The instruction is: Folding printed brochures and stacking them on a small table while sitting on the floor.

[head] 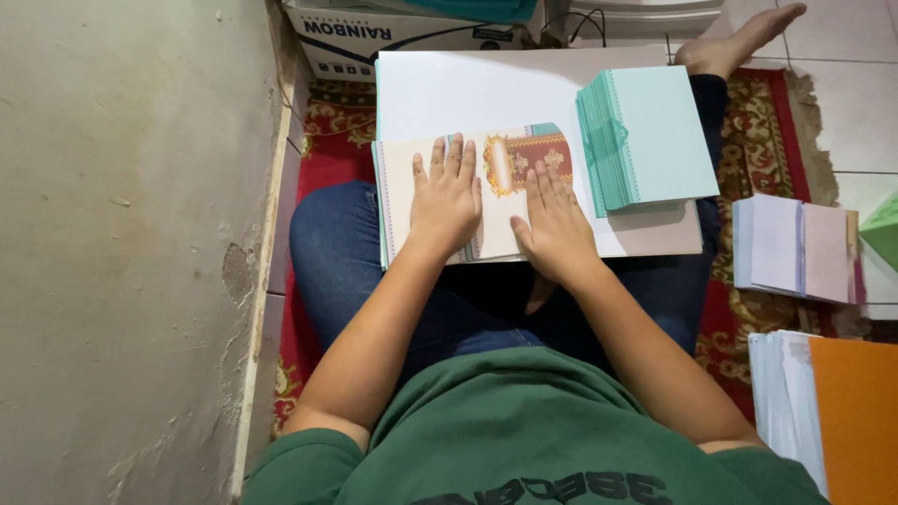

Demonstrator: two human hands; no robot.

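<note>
A person sits cross-legged on a red patterned rug [767, 140], seen from above, beside a pale plaster wall [122, 252] on their left. Across their lap lies a large white board [468, 89]. On the board's right part rests a stack of mint-green cards [645, 136], fanned slightly at its left edge. On the board's near-left part lies a cream card [496, 201] with a red and gold ornamental panel and a teal edge. Both forearms reach forward from a green shirt, elbows bent and wrists straight. The left hand [447, 201] lies palm down on the card's left half, fingers spread a little and pointing away from the body, gripping nothing. The right hand [557, 224] presses flat just beside it on the card's right half, fingers together and angled slightly left, also empty. On the floor to the right sit a stack of pale lilac and pink cards [795, 248] and, nearer, an orange sheet [856, 416].
</note>
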